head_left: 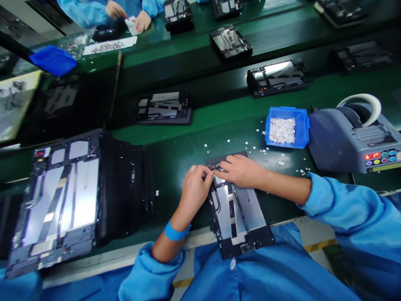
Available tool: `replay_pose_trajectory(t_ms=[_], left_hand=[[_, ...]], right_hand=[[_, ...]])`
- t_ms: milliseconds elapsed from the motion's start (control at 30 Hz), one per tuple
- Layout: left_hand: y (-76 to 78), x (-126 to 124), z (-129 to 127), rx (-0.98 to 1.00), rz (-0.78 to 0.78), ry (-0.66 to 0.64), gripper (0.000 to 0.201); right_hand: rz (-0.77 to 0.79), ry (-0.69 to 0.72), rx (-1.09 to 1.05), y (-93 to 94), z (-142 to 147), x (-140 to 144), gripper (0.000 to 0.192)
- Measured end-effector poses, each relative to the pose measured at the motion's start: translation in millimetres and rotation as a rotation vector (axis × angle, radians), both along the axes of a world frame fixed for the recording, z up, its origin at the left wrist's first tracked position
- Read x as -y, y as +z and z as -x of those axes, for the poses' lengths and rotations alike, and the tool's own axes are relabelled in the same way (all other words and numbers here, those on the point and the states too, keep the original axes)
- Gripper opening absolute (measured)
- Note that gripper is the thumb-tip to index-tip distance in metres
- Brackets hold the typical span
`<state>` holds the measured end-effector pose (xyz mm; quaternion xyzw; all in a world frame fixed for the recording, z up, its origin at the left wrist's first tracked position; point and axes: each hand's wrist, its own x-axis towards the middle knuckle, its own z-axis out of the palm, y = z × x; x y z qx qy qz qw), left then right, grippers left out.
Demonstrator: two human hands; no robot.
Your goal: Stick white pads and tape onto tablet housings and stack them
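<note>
An opened tablet lies on the bench against my body, its metal-coloured inner panels and dark cables facing up. My left hand, with a blue band at the wrist, pinches thumb and forefinger together at the tablet's upper left corner. Whatever is between those fingertips is too small to make out. Across the tablet's top end rests my right hand, fingers somewhat spread and pointing toward the left fingertips. Part of the tablet's upper edge is hidden under it.
At left stands a stack of opened tablets. A blue tray of small white pieces sits beside a grey tape dispenser; loose white bits are scattered nearby. More tablets lie beyond. Across the line, a co-worker's hands handle a white sheet.
</note>
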<state>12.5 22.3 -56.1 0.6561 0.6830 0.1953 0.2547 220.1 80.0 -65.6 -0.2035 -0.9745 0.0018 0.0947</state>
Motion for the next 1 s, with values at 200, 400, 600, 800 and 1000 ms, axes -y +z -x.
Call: replay_pose_trajectory(t_ms=[200, 400, 600, 800, 1000], left_hand=[[-13.2, -1, -1, 0.120, 0.021, 0.186, 0.012], [-22.8, 2, 0, 0.240, 0.042, 0.252, 0.026], [-25.6, 6, 2, 0.233, 0.045, 0.180, 0.028], [-24.2, 3, 7, 0.199, 0.026, 0.141, 0.033], [-23.9, 60, 9, 0.214, -0.015, 0.141, 0.053]], right_hand=[[0.022, -0.006, -0.013, -0.4, -1, 1, 0.027], [0.061, -0.004, 0.019, 2.4, -3, -2, 0.039], [0.096, -0.010, 0.127, 14.2, 5, -2, 0.036], [0.109, -0.044, 0.124, 20.3, 5, -6, 0.044], [0.372, -0.643, -0.109, 26.3, -58, 32, 0.035]])
